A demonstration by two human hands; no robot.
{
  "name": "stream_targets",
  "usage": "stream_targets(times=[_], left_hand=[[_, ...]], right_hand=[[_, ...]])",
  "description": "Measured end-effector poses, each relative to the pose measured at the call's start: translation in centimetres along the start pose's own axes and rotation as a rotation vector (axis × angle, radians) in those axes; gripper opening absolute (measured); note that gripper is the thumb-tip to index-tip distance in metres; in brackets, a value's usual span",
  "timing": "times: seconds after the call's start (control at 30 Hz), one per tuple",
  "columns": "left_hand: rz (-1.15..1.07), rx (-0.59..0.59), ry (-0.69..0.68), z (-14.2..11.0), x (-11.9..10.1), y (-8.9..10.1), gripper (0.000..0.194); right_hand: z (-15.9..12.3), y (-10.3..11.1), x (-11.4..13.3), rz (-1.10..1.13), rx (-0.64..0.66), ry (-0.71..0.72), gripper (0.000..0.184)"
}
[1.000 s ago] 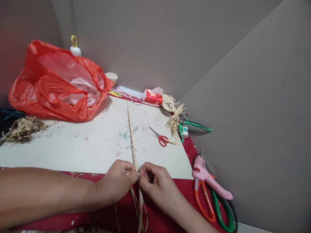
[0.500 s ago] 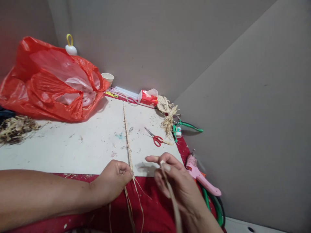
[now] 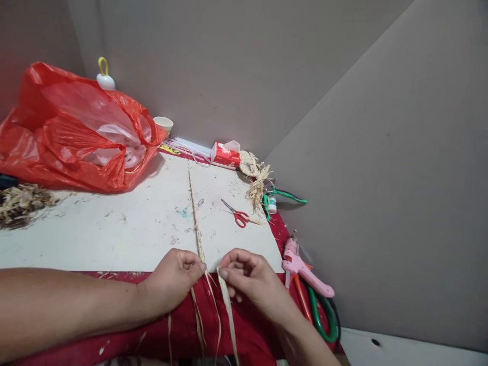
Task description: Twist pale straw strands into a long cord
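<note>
"Head cam, L to R pls. What's sitting where, & why?"

"Fibre scraps [image 3: 25, 203] are lying far L, just in front of the red bag [image 3: 64, 137]; prob. sitting aside so they're not crowding the hands."

"And the L hand [image 3: 173, 277]?"

"Thumb & index are pinching the near end of the plaited cord [image 3: 195, 218], pressing tight, no gap showing. Cord's running straight away across the desk [image 3: 110, 246]. Prob. anchoring that end so the plait isn't loosening; loose strands [image 3: 216, 307] are hanging below, over the red cloth [image 3: 251, 333]."

"R hand [image 3: 249, 277]?"

"Hovering just R of the cord's end, not touching the L hand. Thumb & fingertip are pinching the top of a flat pale strip [image 3: 227, 305], other fingers curling loosely. Prob. holding it apart so it isn't tangling. Can't tell if its low end's joining anything; it's running out of frame."

"Tools?"

"Red scissors [image 3: 241, 218] are lying beyond the R hand, pink glue gun [image 3: 308, 274] is sitting farther R; prob. near the hand w/o getting under it."
</note>
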State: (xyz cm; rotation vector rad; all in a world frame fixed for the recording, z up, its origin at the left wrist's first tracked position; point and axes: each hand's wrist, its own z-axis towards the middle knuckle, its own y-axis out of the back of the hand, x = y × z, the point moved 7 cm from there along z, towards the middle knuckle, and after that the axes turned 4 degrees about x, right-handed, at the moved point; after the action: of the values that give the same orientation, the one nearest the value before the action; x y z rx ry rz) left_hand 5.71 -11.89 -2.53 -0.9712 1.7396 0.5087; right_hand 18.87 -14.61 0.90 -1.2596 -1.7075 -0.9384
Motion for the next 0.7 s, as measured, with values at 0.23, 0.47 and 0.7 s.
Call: stream_targets(times=[0.23, 0.47, 0.7], left_hand=[[0.002, -0.012, -0.001, 0.2, 0.0, 0.1, 0.03], [-0.014, 0.015, -0.015, 0.2, 0.4, 0.0, 0.027], [0.005, -0.012, -0.024, 0.1, 0.1, 0.1, 0.026]], right_hand=[[1.3, -1.0, -1.3, -0.032, -0.012, -0.043, 0.025], [1.3, -1.5, -0.4, -0.091, -0.019, -0.019, 0.019], [1.2, -1.6, -0.4, -0.098, 0.022, -0.019, 0.022]])
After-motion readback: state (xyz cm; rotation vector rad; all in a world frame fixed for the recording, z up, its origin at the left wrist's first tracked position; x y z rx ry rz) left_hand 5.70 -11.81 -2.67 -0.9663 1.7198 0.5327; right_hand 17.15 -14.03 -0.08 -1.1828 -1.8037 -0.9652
